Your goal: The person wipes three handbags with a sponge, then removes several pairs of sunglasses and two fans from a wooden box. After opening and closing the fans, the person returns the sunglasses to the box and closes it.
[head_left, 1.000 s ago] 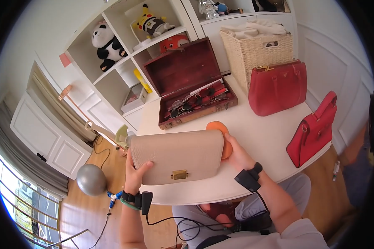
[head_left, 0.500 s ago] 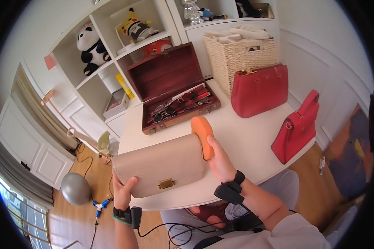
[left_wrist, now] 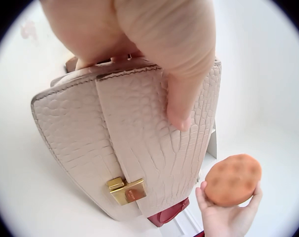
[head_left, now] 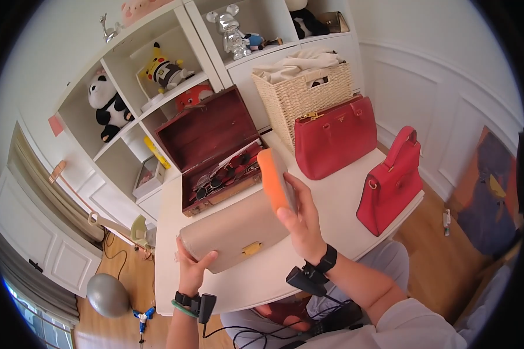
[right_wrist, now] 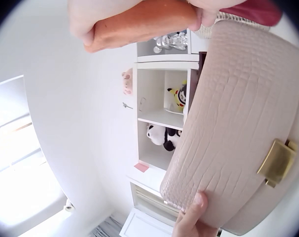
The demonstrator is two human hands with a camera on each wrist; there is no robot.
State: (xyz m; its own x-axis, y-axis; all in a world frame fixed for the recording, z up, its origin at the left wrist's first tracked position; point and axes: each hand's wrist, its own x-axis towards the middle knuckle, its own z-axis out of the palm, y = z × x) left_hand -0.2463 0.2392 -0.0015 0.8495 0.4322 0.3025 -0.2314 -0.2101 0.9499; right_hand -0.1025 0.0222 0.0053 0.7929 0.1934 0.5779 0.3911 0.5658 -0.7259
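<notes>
My left hand (head_left: 193, 269) grips the left end of a beige crocodile-textured clutch bag (head_left: 239, 230), the thumb lying on its front flap. The flap is down over a gold clasp (left_wrist: 127, 191). My right hand (head_left: 307, 228) holds an orange oval sponge-like pad (head_left: 271, 177) by its edges, just above the bag's right end. Dimples cover the pad face (left_wrist: 233, 180) that shows in the left wrist view. In the right wrist view the pad's edge (right_wrist: 139, 24) stands apart from the bag, and the left thumb presses the bag's lower corner.
Behind the bag an open dark red case (head_left: 206, 136) holds several pairs of sunglasses. Two red handbags (head_left: 337, 139) stand at the right of the white table (head_left: 326, 203). A wicker basket (head_left: 308, 99) with cloth sits behind them, before white shelves (head_left: 119, 148) with plush toys.
The right hand has lifted the orange pad up and away from the bag's right end and turned it. The bag's top has tipped toward the case. The head view has shifted to the right.
</notes>
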